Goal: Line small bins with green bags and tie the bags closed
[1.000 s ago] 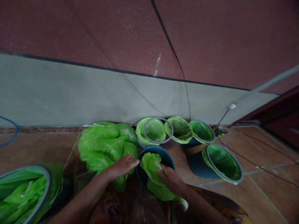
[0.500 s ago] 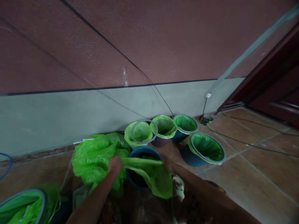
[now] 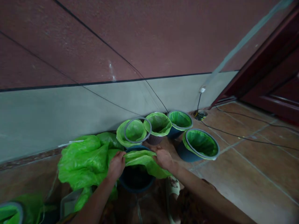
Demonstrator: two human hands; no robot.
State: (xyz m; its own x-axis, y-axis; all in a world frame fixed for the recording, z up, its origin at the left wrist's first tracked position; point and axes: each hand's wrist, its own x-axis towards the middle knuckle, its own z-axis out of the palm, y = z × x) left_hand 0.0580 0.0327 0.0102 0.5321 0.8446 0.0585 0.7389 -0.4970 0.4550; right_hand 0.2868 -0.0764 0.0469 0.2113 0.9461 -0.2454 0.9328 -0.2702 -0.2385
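Note:
A dark blue bin (image 3: 136, 180) stands on the floor just in front of me. Across its mouth lies a bright green plastic bag (image 3: 142, 159), held at both ends. My left hand (image 3: 116, 165) is closed on the bag's left end at the bin's left rim. At the bin's right rim my right hand (image 3: 163, 157) is closed on the bag's other end. A heap of green bags (image 3: 81, 160) lies directly left of the bin, touching my left hand.
Several bins lined with green bags stand by the wall: (image 3: 133, 132), (image 3: 159, 126), (image 3: 179, 122), (image 3: 201, 145). Another lined bin (image 3: 10, 213) peeks in at bottom left. Cables (image 3: 245, 137) run over the tiled floor from a wall socket (image 3: 202, 90). A dark red door frame (image 3: 268, 56) is at right.
The view swung left and down. Both hands lifted the green bag out of the bin's inside and pulled it wide across the bin's mouth; my right hand moved to the far rim.

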